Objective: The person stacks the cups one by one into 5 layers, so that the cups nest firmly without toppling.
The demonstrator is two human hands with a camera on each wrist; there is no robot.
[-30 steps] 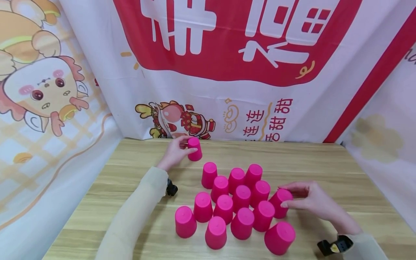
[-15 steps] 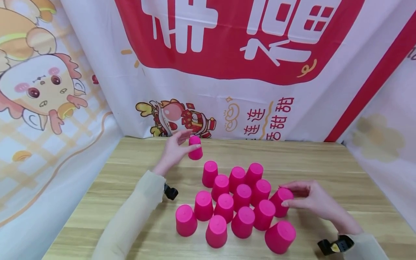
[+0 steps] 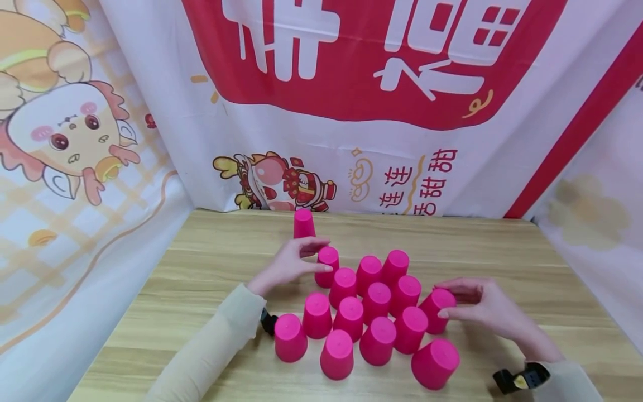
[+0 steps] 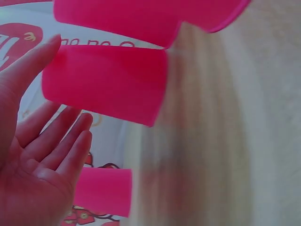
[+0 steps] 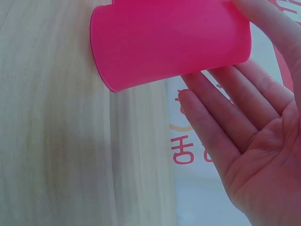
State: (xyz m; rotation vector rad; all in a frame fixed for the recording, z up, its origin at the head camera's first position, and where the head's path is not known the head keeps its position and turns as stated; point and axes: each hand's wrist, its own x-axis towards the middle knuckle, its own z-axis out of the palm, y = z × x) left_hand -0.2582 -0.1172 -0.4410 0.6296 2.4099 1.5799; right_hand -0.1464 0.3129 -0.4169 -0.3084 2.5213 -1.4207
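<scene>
We see table reaching beyond the cups, left and right; the left hand, fingers parted, straddles a far-left cup; the right hand, fingers extended, loosely flanks a right-side cup.

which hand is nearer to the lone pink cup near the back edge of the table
Left: the left hand is just in front of the lone cup, while the right hand is farther off, at another cup well to the right.
</scene>
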